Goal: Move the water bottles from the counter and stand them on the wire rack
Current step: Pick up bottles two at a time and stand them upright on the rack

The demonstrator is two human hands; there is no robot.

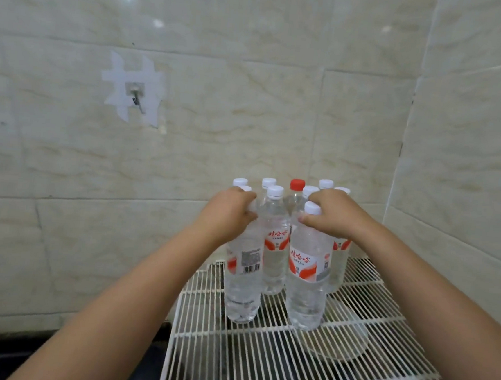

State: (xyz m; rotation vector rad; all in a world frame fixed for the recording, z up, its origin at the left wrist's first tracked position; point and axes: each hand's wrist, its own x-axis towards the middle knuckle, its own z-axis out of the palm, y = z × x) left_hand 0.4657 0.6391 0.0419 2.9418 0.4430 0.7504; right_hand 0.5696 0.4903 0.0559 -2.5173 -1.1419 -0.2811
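Several clear water bottles with red-and-white labels stand upright on the white wire rack (259,357) against the tiled corner. My left hand (226,212) grips the neck of the front left bottle (243,274), hiding its cap. The front right bottle (308,273), white-capped, is held at its neck by my right hand (332,215). Both bottles rest on the rack wires. Behind them stand more white-capped bottles (275,237) and one red-capped bottle (296,190).
Tiled walls close in behind and to the right of the rack. A taped metal hook (136,95) is fixed to the back wall at the left. A dark counter edge (2,350) shows at the lower left. A round clear object (342,340) lies under the rack.
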